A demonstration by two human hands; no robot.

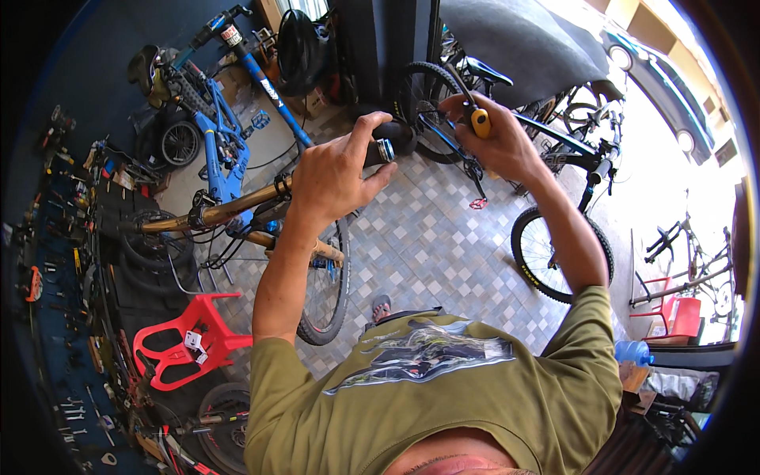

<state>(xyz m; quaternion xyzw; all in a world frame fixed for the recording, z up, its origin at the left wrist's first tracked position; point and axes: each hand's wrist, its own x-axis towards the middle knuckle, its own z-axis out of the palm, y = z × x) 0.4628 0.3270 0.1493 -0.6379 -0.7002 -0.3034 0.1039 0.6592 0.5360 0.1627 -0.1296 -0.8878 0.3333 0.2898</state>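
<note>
L hand (328, 178) fingers (366, 131) clenched round black rubber handlebar grip w/ silver end (388, 146), held up at chest height above the tiled floor (427, 245). R hand (495, 138) fingers grasping yellow-handled screwdriver (475, 115), shaft by grip's end. Below L forearm: gold-framed bike (237, 210). Red plastic chair (186, 340) lower left; black bike (554, 170) to the right.

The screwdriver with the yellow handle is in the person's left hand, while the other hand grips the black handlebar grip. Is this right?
Not quite. The head view shows the screwdriver in the right hand; the left hand grips the black handlebar grip.
</note>
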